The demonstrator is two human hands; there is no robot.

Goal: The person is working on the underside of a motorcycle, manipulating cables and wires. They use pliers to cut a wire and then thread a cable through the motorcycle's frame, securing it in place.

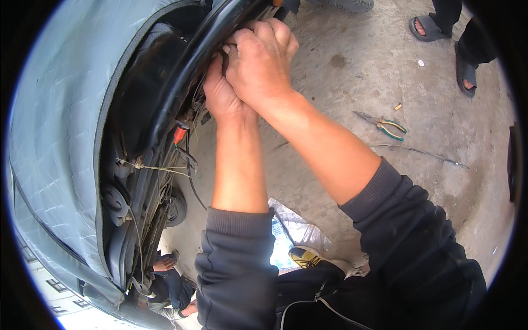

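Both hands meet at a black metal tube along the edge of a covered vehicle. My right hand is on top, its fingers curled at the tube's underside. Just below and partly behind it, my left hand reaches up with its thumb side against the tube. Whatever lies between the fingers is hidden. Near my left wrist are a coil spring and a red-orange plastic sleeve with thin wires. A black cable hangs from there.
Long-nose pliers with green-and-yellow handles lie on the concrete floor beside a thin cable and a cigarette butt. A person in sandals stands at upper right. Another person is low beside the vehicle. Plastic sheeting lies near my shoe.
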